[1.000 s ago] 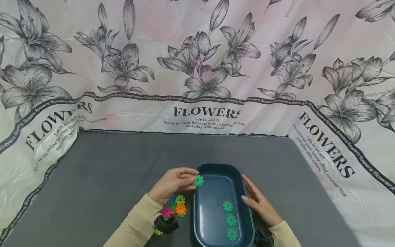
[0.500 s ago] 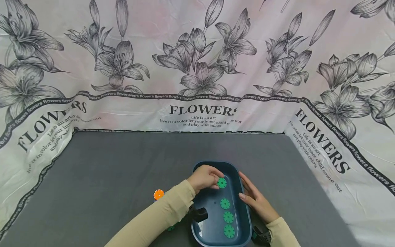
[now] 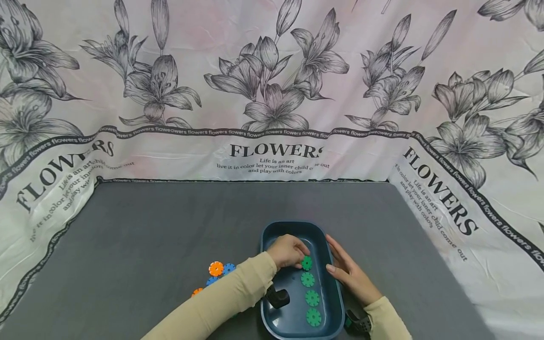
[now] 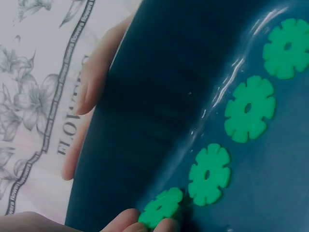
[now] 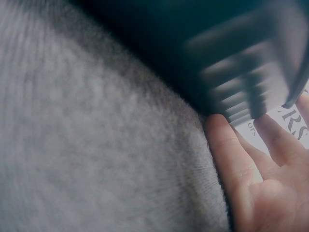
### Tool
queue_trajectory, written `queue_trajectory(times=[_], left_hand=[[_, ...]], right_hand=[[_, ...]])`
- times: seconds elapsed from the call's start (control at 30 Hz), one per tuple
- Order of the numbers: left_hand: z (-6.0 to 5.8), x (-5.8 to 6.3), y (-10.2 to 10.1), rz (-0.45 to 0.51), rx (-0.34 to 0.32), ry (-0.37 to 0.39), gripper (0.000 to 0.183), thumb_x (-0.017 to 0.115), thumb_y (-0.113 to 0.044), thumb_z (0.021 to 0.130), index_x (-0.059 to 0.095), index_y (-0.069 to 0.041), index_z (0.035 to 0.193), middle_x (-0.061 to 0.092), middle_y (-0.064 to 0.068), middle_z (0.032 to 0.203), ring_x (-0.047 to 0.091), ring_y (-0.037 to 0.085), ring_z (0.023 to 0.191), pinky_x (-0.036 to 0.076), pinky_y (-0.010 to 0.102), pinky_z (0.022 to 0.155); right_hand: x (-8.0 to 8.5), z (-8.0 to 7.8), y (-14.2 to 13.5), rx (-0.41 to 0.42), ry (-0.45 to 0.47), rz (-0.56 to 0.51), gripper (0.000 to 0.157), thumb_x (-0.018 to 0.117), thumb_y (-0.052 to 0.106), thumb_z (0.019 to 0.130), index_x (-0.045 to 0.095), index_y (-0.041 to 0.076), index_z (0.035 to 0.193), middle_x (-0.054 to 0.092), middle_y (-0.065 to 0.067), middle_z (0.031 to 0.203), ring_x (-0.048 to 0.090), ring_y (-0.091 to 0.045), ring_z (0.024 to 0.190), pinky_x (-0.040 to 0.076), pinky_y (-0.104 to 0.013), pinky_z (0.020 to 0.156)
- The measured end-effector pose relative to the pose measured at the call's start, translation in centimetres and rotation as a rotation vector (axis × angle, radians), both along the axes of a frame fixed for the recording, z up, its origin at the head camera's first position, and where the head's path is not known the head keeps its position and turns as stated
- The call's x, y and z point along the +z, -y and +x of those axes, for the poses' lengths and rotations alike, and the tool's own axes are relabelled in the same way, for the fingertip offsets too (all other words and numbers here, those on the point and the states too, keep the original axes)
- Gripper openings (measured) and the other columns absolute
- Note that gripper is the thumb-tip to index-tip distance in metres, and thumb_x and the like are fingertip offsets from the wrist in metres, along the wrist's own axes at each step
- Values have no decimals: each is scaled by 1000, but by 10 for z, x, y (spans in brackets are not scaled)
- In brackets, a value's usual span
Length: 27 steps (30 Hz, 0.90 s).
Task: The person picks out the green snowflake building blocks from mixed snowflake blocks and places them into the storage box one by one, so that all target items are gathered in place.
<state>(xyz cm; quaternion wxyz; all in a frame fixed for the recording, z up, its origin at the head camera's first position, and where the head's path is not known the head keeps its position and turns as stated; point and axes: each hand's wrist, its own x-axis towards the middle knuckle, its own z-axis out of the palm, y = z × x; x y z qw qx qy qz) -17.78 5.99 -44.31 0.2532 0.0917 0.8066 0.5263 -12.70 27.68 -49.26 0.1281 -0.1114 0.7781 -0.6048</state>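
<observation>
A dark blue rectangular tray (image 3: 293, 326) lies in front of me. My left hand (image 3: 288, 250) reaches into it and pinches a green flower-shaped plastic disc (image 4: 161, 209) by its edge, tilted above the tray floor in the left wrist view. Below it, a row of three green discs (image 3: 312, 298) lies flat along the tray's right side, the nearest one close beside the held disc. My right hand (image 3: 354, 278) rests along the tray's right outer side, thumb at the rim. In the right wrist view its straight fingertips (image 5: 217, 123) touch the ribbed outer wall (image 5: 241, 72).
Left of the tray, orange discs (image 3: 216, 268) and blue discs (image 3: 229, 268) lie on the grey tabletop (image 3: 170, 222), partly hidden by my left sleeve (image 3: 221, 293). A flower-printed cloth (image 3: 272, 108) hangs behind the table and along its sides.
My left hand has carried the green disc from the tray's left rim across to the row, then down beside the top disc. My right hand has stayed against the tray.
</observation>
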Motion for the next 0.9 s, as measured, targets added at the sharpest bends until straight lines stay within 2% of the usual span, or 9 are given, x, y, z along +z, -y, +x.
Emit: queue_trajectory(times=[0.1, 0.3, 0.4, 0.47, 0.53, 0.6, 0.73, 0.9], left_hand=[[0, -1, 0, 6, 8, -15, 16, 60, 8, 84, 71, 1, 92, 66, 8, 79, 63, 17, 63, 56, 29, 62], [1, -3, 1, 46, 42, -46, 12, 64, 11, 81, 70, 3, 88, 65, 10, 75, 59, 16, 61, 56, 31, 62], [2, -3, 2, 40, 44, -62, 10, 66, 9, 81, 70, 2, 88, 64, 8, 74, 60, 17, 62, 55, 30, 62], [4, -3, 3, 29, 39, -75, 11, 67, 8, 81, 70, 1, 88, 64, 6, 75, 62, 18, 63, 56, 30, 62], [5, -2, 3, 23, 34, -83, 11, 68, 7, 81, 70, 0, 89, 64, 6, 77, 63, 18, 65, 56, 30, 63], [6, -1, 4, 24, 27, -94, 11, 69, 7, 81, 70, 0, 89, 65, 6, 79, 63, 17, 66, 56, 30, 63], [9, 2, 3, 9, 2, -147, 8, 69, 4, 83, 71, -1, 89, 68, 7, 82, 62, 14, 67, 55, 28, 62], [11, 4, 2, -89, -33, -234, 7, 68, -7, 88, 74, -8, 91, 69, -1, 82, 58, 8, 69, 51, 25, 64]], right_hand=[[0, 0, 0, -8, -4, -4, 65, 50, 17, 100, 17, 34, 153, 8, -9, 161, 7, -35, 146, 31, -10, 97], [0, -1, 0, -12, -13, 7, 65, 50, 18, 100, 16, 32, 153, 8, -7, 161, 6, -34, 146, 29, -8, 98], [-1, -1, 1, -11, -7, 13, 65, 50, 18, 100, 15, 33, 153, 8, -6, 161, 6, -34, 147, 31, -26, 109], [-1, 0, 1, -13, 1, 14, 64, 49, 19, 100, 16, 34, 153, 8, -6, 161, 6, -34, 147, 28, -44, 113], [-1, 1, 2, -14, 11, 9, 64, 49, 19, 100, 16, 36, 153, 7, -7, 161, 6, -36, 146, 21, -59, 111], [0, 2, 2, -17, 20, 1, 64, 49, 19, 100, 16, 35, 153, 6, -9, 161, 6, -37, 146, 19, -63, 110], [1, 2, 2, -31, 30, -1, 64, 50, 19, 100, 16, 35, 153, 7, -9, 161, 8, -37, 146, 21, -62, 109], [2, 1, 3, -28, 23, 4, 64, 49, 19, 100, 16, 36, 152, 7, -5, 161, 6, -34, 146, 20, -61, 110]])
